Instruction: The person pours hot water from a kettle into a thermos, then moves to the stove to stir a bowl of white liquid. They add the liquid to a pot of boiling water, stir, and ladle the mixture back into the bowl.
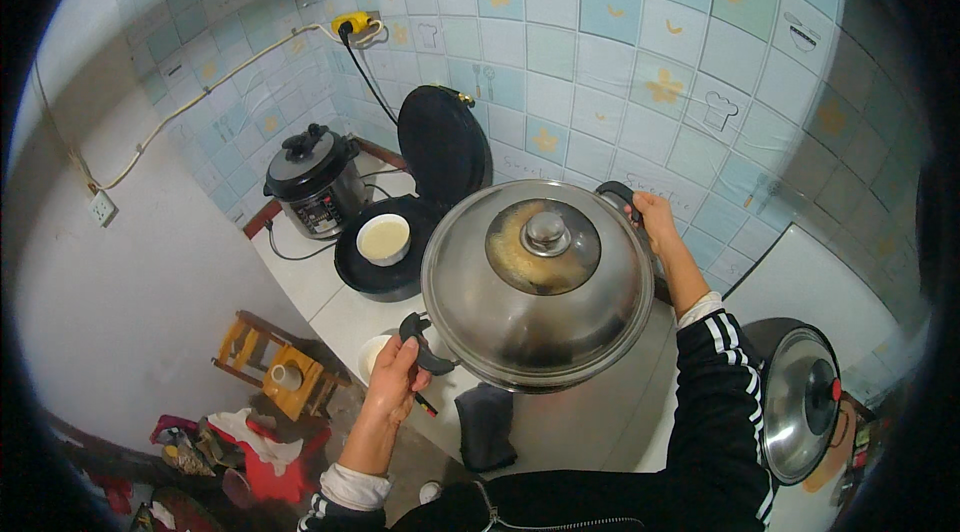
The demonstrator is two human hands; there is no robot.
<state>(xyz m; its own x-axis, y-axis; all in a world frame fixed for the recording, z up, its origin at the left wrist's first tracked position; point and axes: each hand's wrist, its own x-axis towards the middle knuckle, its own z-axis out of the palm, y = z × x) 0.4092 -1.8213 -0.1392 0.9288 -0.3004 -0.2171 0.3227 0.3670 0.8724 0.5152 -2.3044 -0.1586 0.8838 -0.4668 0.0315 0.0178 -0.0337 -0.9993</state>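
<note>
A large steel wok with a domed metal lid (480,307) is in front of me over the tiled counter. My left hand (394,380) grips its near-left black handle (427,344). On the far right, my right hand (651,221) is closed around the other black handle (619,194). Through the lid's round glass window, yellowish food (514,251) shows, its kind unclear. The lid carries a metal knob (546,232). Part of a white bowl (369,358) peeks out behind my left hand.
An open electric griddle (375,284) holds a white bowl of pale contents (384,239). Behind it stands an electric pressure cooker (319,183). A dark cloth (486,427) lies at the counter's edge. Another lidded pan (799,404) is at right; a wooden chair (296,382) stands below left.
</note>
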